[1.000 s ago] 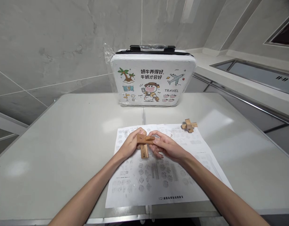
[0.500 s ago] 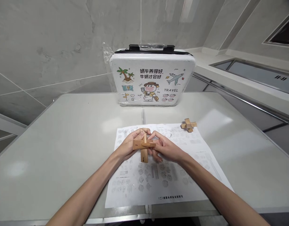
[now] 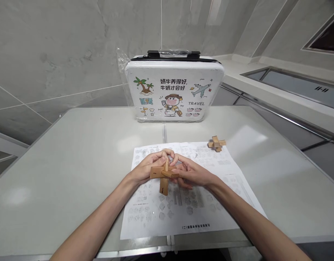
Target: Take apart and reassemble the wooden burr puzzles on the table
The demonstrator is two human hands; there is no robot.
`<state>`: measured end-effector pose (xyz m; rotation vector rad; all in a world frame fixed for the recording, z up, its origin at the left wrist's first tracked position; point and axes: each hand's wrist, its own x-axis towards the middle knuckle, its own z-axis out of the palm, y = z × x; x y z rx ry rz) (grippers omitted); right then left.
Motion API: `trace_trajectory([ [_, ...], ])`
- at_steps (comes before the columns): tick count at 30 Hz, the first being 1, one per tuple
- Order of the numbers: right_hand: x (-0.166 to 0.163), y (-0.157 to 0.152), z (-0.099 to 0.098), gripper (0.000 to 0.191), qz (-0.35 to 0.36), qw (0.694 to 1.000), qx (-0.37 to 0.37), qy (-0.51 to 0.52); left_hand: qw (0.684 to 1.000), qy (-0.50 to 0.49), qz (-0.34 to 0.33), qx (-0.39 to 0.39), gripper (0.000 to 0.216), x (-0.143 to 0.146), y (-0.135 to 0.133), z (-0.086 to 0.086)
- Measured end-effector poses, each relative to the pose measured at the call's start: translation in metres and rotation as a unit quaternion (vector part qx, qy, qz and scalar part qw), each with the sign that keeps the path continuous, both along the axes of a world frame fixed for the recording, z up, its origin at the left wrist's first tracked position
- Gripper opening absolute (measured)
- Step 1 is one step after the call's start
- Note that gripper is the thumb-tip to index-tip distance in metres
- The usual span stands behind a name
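Between my hands, above the printed sheet, is a wooden interlocking puzzle (image 3: 163, 185) made of flat crossed pieces with small dark marks on them. My left hand (image 3: 147, 166) grips its left and back side, fingers curled round it. From the right, my right hand (image 3: 192, 172) pinches the puzzle, its thumb and fingertips on the right-hand piece. The fingertips of both hands come close together behind the upright piece. Some of the joint is hidden by the fingers. The white paper sheet (image 3: 145, 228) with printed diagrams lies under my hands.
A second, star-shaped wooden puzzle (image 3: 217, 143) rests at the sheet's far right corner. At the back of the light table (image 3: 60, 174) stands a white case (image 3: 174, 69) with cartoon prints, wrapped in clear plastic. A counter (image 3: 264, 78) runs along the right.
The puzzle has moved slightly down and left and tilted a little in my hands. Both hands keep their hold. The view has shifted slightly.
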<state>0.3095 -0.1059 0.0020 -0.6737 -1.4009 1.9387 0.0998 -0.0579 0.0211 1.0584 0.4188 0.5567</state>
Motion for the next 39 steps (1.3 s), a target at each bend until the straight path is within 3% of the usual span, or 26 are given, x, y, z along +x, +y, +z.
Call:
trace_trajectory([
  [8,-0.004,-0.002,-0.001,0.039,0.040,0.999,-0.024,0.017,1.000,0.012,0.005,0.024,0.042,-0.001,0.000,0.007],
  [12,-0.004,-0.001,0.001,0.036,0.056,0.998,-0.020,0.011,1.000,0.012,0.003,0.012,0.039,0.000,0.004,-0.001],
  [19,-0.003,0.000,0.002,0.035,0.086,0.994,-0.055,0.037,0.995,0.069,0.068,-0.007,0.044,0.002,0.008,-0.013],
  [22,-0.003,0.001,-0.001,0.038,0.028,0.991,-0.083,0.098,0.987,0.041,0.153,-0.027,0.041,0.006,0.011,-0.014],
  [25,-0.001,0.004,-0.003,0.035,-0.086,0.980,-0.118,0.132,0.966,-0.028,0.246,-0.068,0.035,0.008,0.015,-0.017],
  [27,0.001,0.008,-0.005,0.028,-0.168,0.963,-0.139,0.159,0.953,-0.067,0.273,-0.113,0.030,0.008,0.019,-0.019],
  [33,0.012,0.022,-0.015,0.019,-0.314,0.907,-0.163,0.230,0.940,-0.084,0.280,-0.178,0.021,0.006,0.023,-0.021],
  [39,0.023,0.028,-0.013,0.013,-0.380,0.849,-0.201,0.309,0.939,-0.088,0.277,-0.184,0.017,0.005,0.023,-0.021],
])
